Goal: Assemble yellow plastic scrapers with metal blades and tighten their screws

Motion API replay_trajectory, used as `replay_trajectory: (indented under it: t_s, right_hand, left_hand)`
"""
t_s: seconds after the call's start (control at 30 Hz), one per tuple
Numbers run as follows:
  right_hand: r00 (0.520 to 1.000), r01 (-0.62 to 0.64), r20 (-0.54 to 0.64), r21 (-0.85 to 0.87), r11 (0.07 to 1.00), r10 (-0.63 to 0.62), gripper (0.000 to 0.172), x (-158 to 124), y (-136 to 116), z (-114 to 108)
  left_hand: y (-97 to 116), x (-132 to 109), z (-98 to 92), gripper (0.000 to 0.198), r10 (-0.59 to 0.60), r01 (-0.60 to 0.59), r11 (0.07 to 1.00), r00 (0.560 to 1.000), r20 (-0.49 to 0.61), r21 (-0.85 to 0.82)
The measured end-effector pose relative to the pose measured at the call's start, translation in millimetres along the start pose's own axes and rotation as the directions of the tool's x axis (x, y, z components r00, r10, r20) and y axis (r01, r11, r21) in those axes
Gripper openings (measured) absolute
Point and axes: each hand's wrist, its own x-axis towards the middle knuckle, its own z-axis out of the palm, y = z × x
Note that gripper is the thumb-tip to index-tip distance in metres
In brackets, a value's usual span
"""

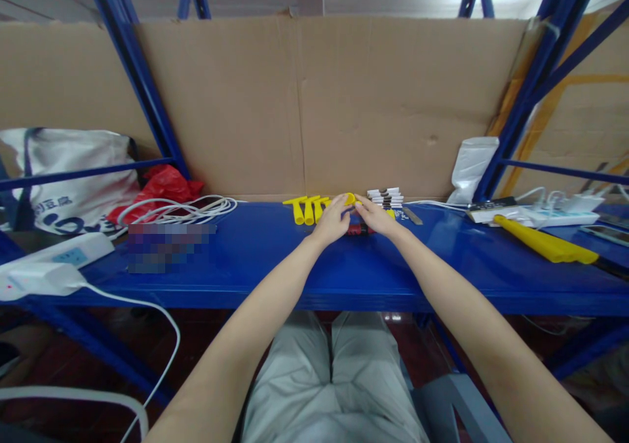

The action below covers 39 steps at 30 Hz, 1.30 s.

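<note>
My left hand [334, 220] and my right hand [376, 217] meet over the back of the blue table [255, 253]. Between their fingertips is a small yellow round piece [350, 198], and the fingers of both hands are closed on it. Several yellow T-shaped plastic pieces [308, 211] stand in a row just left of my left hand. A dark red and black object [360, 230] lies under and between the hands, partly covered. Behind my right hand is a stack of white sticks with dark bands [386, 198], with a flat grey strip [413, 215] beside it.
Cardboard [373, 102] walls off the back. On the left are coiled white cables [216, 208], a red plastic bag [170, 184], a cloth bag [78, 174] and a power strip [59, 259]. At right lie a yellow long object [545, 240] and a white pouch [472, 168].
</note>
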Motion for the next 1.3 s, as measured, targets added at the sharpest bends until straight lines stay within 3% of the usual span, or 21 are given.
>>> replay_trajectory:
  t_s: [0.1,0.23,0.43,0.53,0.67,0.8,0.97,1.17,1.3]
  right_hand:
    - [0.982,-0.167,-0.030,0.302,0.939,0.185,0.040,1,-4,3]
    - [0.933,-0.306,-0.021,0.480,0.822,0.360,0.041,1,-14,3]
    - [0.925,-0.170,-0.152,0.652,0.739,0.347,0.015,-2,-22,-3]
    - [0.912,-0.145,-0.165,0.728,0.670,0.376,0.020,-2,-24,-6]
    - [0.911,-0.169,-0.152,0.708,0.685,0.383,0.028,-2,-25,-4]
    - [0.943,-0.161,-0.095,0.707,0.689,0.319,0.037,-4,-27,5]
    - [0.965,-0.140,-0.063,0.698,0.703,0.254,0.027,-5,-30,11]
    - [0.905,-0.073,-0.259,0.685,0.725,0.336,0.007,1,-24,-6]
    - [0.857,0.006,-0.415,0.601,0.799,0.306,0.016,6,-16,-18]
  left_hand:
    - [13,-2,-4.3,0.047,0.009,-0.009,1.000,1.000,-0.012,0.029]
    - [25,-4,-8.1,0.040,0.040,-0.040,0.999,0.997,-0.071,0.004]
    - [31,-7,-5.4,0.023,0.071,-0.093,0.984,0.988,-0.139,-0.154]
    - [31,-7,-4.7,0.016,0.083,-0.105,0.982,0.987,-0.140,-0.158]
    - [26,-6,-5.5,0.018,-0.016,0.007,0.996,0.994,-0.105,-0.089]
    - [22,-6,-6.5,0.027,-0.132,0.131,0.991,0.988,-0.077,-0.026]
    - [25,-7,-9.5,0.031,-0.194,0.196,0.976,0.981,-0.023,0.095]
    - [31,-9,-12.2,0.027,-0.136,0.109,0.966,0.986,0.100,0.233]
    - [31,-10,-12.2,0.030,-0.124,0.092,0.963,0.986,0.112,0.253]
